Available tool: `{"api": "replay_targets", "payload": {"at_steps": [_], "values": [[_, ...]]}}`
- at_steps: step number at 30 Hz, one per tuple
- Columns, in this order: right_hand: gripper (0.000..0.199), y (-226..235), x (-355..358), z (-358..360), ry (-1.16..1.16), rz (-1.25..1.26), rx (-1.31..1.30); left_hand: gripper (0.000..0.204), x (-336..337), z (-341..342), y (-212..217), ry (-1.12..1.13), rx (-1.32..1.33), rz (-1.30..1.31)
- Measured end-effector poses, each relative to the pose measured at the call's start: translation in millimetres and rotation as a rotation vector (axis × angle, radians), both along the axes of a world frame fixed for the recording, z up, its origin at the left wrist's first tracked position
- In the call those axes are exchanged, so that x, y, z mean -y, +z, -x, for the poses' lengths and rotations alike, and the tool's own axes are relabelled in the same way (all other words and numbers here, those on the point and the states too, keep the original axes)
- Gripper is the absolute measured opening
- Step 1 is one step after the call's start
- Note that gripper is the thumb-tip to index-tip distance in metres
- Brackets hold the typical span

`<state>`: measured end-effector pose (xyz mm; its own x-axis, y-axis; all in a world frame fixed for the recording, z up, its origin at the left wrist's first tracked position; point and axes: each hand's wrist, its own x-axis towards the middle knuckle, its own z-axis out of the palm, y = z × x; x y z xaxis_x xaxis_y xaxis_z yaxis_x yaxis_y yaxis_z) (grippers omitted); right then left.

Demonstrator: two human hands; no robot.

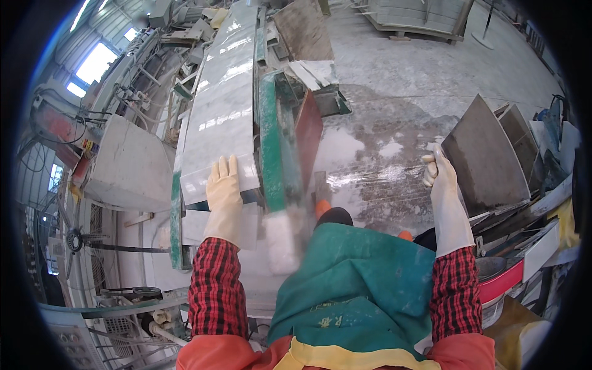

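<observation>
The left hand (223, 196), in a pale glove, lies flat with its grip spread wide on the near end of the long pale stone slab (222, 105), steadying it on the green-edged bench (270, 142) at centre frame. The right hand (441, 179), fingers loosely curled and holding nothing, hangs beside grey slabs (484, 157) leaning at right.

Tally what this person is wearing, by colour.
Cream rubber gloves: 2, left hand flat on the pale polished stone slab, right hand raised free
Red-and-black checked sleeves: 2
Green cloth apron: 1
Total: 5
</observation>
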<state>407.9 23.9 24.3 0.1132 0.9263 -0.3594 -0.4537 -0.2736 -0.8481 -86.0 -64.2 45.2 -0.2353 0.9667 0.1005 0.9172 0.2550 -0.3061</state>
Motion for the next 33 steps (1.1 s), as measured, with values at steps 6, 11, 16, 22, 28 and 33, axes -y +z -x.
{"api": "replay_targets", "payload": {"at_steps": [6, 11, 16, 22, 28, 33], "values": [[0.036, -1, 1, 2, 0.019, -0.011, 0.016, 0.088, -17, -2, 3, 0.148, 0.106, 0.163], [0.037, 0, -1, 9, 0.036, -0.011, 0.020, 0.094, -22, 5, 3, 0.135, 0.102, 0.201], [0.037, 0, -1, 11, 0.078, 0.010, 0.042, 0.098, -27, -1, 14, 0.148, 0.158, 0.234], [0.036, 0, -1, 17, 0.092, 0.015, 0.069, 0.088, -31, 10, 4, 0.136, 0.142, 0.265], [0.039, -7, 2, 19, 0.040, 0.069, 0.078, 0.058, -31, 18, 6, 0.117, 0.145, 0.198], [0.037, -11, 3, 20, 0.047, -0.001, 0.079, 0.089, -32, 6, 25, 0.154, 0.215, 0.262]]}}
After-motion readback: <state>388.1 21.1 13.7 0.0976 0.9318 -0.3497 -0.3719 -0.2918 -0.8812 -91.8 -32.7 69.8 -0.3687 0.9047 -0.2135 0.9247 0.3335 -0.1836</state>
